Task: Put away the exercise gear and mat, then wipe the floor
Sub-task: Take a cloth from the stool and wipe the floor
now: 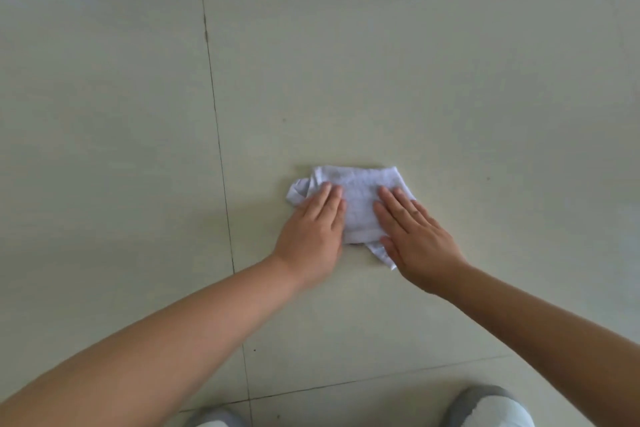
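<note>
Wiping well here means keeping both palms flat and the weight even, so the crumpled pale grey-white cotton cloth (349, 208) glides as one pad and does not bunch; overlapping strokes along the grout line (221, 163) would likely cover each tile. The left hand (311, 236) and right hand (415, 239) press it with straight fingers, gripping nothing. The cloth lies loosely folded on the cream tiled floor (450, 80), corners trailing.
</note>
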Tool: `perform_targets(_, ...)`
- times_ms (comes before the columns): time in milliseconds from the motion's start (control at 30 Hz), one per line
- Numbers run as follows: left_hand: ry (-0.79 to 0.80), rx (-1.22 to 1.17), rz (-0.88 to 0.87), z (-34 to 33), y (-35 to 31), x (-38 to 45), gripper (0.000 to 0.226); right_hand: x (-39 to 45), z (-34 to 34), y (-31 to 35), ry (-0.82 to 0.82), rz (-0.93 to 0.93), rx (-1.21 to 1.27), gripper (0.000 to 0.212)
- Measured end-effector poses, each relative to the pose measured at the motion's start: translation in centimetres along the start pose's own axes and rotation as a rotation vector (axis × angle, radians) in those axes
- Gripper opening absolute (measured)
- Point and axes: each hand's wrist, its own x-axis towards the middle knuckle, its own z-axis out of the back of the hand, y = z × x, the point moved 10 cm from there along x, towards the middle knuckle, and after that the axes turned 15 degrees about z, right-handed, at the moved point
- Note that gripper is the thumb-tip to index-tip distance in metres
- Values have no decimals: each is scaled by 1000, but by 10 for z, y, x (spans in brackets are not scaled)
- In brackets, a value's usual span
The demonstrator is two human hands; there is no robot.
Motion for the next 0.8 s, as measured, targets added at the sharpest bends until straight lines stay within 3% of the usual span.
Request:
perform_targets(100, -11, -49, -26, 19, -32, 46, 51, -9, 13, -43, 64, -146, 53, 80)
perform_targets(167, -34, -53, 42, 45, -29, 80, 56, 9, 34, -70, 18, -219, 117, 87)
perform_targets(333, -50, 19, 269, 78, 37, 157, 50, 100, 85, -110, -39, -239, 69, 55)
perform_targets(500, -23, -16, 400, 85, 129, 147, 49, 188, 101, -73, -18, -140, 172, 53)
perform_targets(633, -144, 23, 334, 71, 151, 89, 57, 184, 85, -15, -29, -33, 188, 55)
perform_targets(733, -89, 126, 296, 46, 125, 60, 52, 132, 55, 1, 8, -8, 256, 59)
perform_targets(800, -5, 110, 152, 31, 82, 61, 52, 92, 43, -10, 33, -45, 302, 81)
